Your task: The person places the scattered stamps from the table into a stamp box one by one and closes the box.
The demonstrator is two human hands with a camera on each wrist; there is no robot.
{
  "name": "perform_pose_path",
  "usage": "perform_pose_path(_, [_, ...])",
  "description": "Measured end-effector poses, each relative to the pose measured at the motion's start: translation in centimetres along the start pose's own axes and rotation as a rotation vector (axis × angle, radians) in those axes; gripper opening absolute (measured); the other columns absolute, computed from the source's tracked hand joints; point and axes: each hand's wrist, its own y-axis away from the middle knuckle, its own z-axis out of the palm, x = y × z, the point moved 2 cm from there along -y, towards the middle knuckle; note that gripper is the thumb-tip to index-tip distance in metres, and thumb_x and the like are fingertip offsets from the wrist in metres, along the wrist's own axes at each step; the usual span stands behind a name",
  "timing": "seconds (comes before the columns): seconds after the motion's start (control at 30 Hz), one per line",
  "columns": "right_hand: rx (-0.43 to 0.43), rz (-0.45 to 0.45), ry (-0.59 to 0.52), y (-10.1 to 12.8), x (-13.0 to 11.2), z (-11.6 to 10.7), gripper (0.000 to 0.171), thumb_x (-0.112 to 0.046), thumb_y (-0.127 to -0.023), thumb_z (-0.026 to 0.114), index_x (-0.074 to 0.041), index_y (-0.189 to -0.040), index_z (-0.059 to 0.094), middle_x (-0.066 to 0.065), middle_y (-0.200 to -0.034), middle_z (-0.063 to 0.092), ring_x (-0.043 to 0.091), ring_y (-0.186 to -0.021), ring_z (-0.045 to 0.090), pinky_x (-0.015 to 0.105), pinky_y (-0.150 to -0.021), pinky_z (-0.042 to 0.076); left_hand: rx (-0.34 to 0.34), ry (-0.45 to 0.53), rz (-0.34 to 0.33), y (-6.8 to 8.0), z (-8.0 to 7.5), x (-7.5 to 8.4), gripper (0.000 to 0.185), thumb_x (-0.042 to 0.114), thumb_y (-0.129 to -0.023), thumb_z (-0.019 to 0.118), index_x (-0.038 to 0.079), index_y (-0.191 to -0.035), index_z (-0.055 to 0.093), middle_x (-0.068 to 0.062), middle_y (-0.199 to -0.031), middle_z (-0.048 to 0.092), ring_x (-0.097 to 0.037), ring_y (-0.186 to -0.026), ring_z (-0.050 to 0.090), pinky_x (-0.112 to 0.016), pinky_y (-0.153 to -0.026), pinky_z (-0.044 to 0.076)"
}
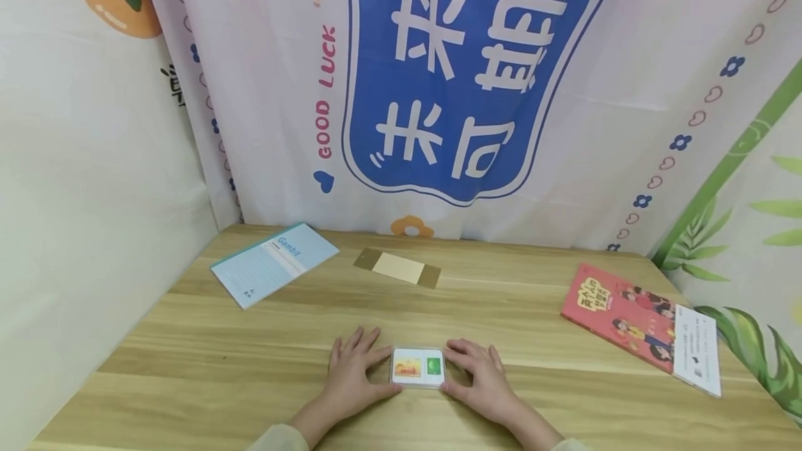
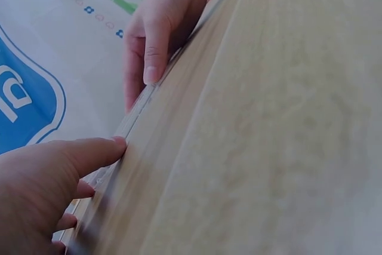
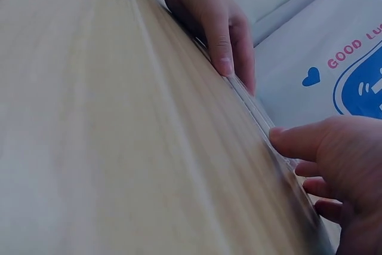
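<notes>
The left hand [image 1: 353, 373] and the right hand [image 1: 479, 378] lie on the wooden table [image 1: 188, 374], fingers nearly straight, thumbs and fingertips touching the short ends of a small clear card case [image 1: 418, 367] near the front edge. Nothing curls round the case, so it may slide or tip if one side presses harder. Farther back lie a tan card [image 1: 398, 267], a blue booklet [image 1: 273, 262] and a red book [image 1: 633, 315].

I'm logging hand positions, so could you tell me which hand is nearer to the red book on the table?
The right hand. It rests at the small card case's right edge, on the red book's side; the left hand sits farther away, left of the case.
</notes>
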Motion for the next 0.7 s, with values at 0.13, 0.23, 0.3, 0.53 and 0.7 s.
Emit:
perform_pose_path(0.13, [-0.012,-0.002,0.012,0.00,-0.14,0.02,0.051,-0.030,-0.071,0.069,0.000,-0.111,0.057,0.012,-0.120,0.047,0.033,-0.114,0.035,0.062,-0.090,0.004,-0.010,-0.005,-0.009,-0.02,-0.04,0.08,0.061,0.048,-0.061,0.070,0.012,-0.109,0.061,-0.017,-0.128,0.039,-0.040,-0.121,0.022,-0.061,-0.092,0.002])
perform_pose_path(0.23, [-0.023,0.001,0.025,0.04,-0.05,0.13,0.051,-0.029,-0.072,0.069,-0.001,-0.112,0.056,0.011,-0.121,0.046,0.032,-0.115,0.034,0.061,-0.091,0.004,-0.009,-0.011,-0.005,-0.03,-0.12,0.15,0.060,0.048,-0.061,0.070,0.012,-0.109,0.061,-0.017,-0.128,0.039,-0.041,-0.120,0.022,-0.061,-0.092,0.003])
perform_pose_path(0.3, [-0.032,0.005,0.032,0.12,0.05,0.19,0.050,-0.029,-0.072,0.068,-0.002,-0.113,0.055,0.010,-0.122,0.045,0.031,-0.116,0.033,0.061,-0.091,0.004,-0.014,-0.010,0.000,-0.03,-0.12,0.19,0.060,0.048,-0.062,0.070,0.012,-0.109,0.061,-0.017,-0.128,0.039,-0.041,-0.120,0.022,-0.061,-0.092,0.003])
perform_pose_path(0.53, [-0.023,0.015,0.054,0.22,0.16,0.08,0.052,-0.032,-0.074,0.066,-0.003,-0.115,0.053,0.009,-0.122,0.045,0.032,-0.115,0.033,0.062,-0.090,0.004,-0.031,-0.044,0.018,-0.15,0.12,0.24,0.063,0.051,-0.064,0.066,0.012,-0.113,0.058,-0.017,-0.129,0.038,-0.040,-0.121,0.022,-0.061,-0.092,0.004])
perform_pose_path(0.7, [-0.011,0.042,0.082,0.29,-0.03,0.12,0.051,-0.034,-0.075,0.065,-0.005,-0.115,0.053,0.008,-0.123,0.045,0.032,-0.116,0.033,0.062,-0.090,0.003,-0.041,-0.087,0.038,-0.08,0.32,0.29,0.064,0.052,-0.069,0.062,0.011,-0.117,0.055,-0.016,-0.130,0.037,-0.041,-0.121,0.022,-0.061,-0.092,0.005])
